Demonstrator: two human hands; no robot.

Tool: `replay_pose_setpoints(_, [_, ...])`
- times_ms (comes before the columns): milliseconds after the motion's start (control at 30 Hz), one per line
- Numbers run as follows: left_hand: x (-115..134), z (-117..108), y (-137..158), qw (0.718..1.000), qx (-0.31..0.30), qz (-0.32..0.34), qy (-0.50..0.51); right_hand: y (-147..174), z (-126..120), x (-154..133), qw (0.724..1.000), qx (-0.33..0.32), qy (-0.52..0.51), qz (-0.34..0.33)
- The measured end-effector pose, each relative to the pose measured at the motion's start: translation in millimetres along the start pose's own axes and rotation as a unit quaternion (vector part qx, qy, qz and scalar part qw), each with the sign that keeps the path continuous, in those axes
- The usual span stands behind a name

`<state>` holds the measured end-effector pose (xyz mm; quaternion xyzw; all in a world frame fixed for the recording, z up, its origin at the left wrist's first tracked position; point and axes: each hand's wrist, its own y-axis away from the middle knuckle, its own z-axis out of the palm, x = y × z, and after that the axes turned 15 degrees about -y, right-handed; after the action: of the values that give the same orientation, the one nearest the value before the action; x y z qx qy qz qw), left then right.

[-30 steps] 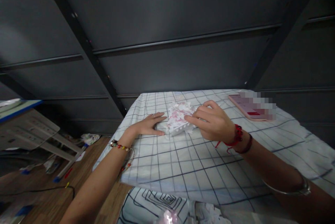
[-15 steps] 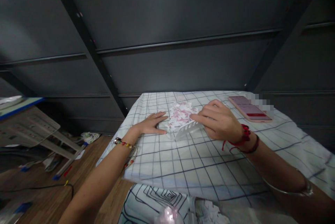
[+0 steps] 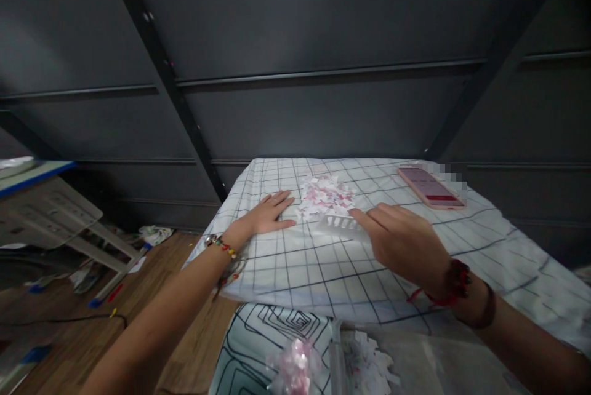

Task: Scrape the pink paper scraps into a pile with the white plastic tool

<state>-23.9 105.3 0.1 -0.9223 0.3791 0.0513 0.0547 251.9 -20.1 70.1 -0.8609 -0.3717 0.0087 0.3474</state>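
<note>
A pile of torn white and pink paper scraps [image 3: 325, 195] lies on a white checked cloth [image 3: 295, 272]. My left hand [image 3: 268, 216] rests flat on the cloth just left of the pile, fingers spread, holding nothing. My right hand [image 3: 401, 238] is closed on the right end of a white slotted plastic piece [image 3: 339, 226]. That piece stands at the near edge of the pile, and its held end is hidden by my fingers. I cannot tell what kind of tool it is.
A pink-cased phone [image 3: 431, 187] lies on the cloth at the right. Below the table edge are a clear plastic box [image 3: 429, 358] holding more paper scraps [image 3: 369, 364] and a shiny pink plastic bundle [image 3: 298, 367]. A dark panelled wall [image 3: 323, 118] stands behind; a desk [image 3: 50, 204] is at left.
My right hand has come nearer and to the right, turning its back upward, with the slotted piece now lying lower along the pile's near edge. My left hand has stayed beside the pile.
</note>
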Motion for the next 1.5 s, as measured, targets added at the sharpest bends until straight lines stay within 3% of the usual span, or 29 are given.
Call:
replay_pose_setpoints(433, [17, -12, 83, 0.999, -0.027, -0.03, -0.031, 4, -8, -24, 1.0, -0.015, -0.009, 0.019])
replay_pose_setpoints(667, [27, -16, 110, 0.999, -0.027, -0.039, -0.024, 2, -13, -35, 1.0, -0.01, -0.023, 0.008])
replay_pose_setpoints(833, [31, -16, 119, 0.999, -0.023, -0.039, -0.025, 1, -14, -42, 1.0, -0.016, -0.015, 0.007])
replay_pose_setpoints(1333, [34, -19, 122, 0.998, -0.028, -0.048, -0.021, 10, -52, -101, 0.983, 0.047, -0.156, -0.08])
replay_pose_setpoints(1500, [35, -18, 123, 0.998, -0.014, -0.052, -0.035, 7, -57, -93, 0.985, 0.05, -0.14, -0.09])
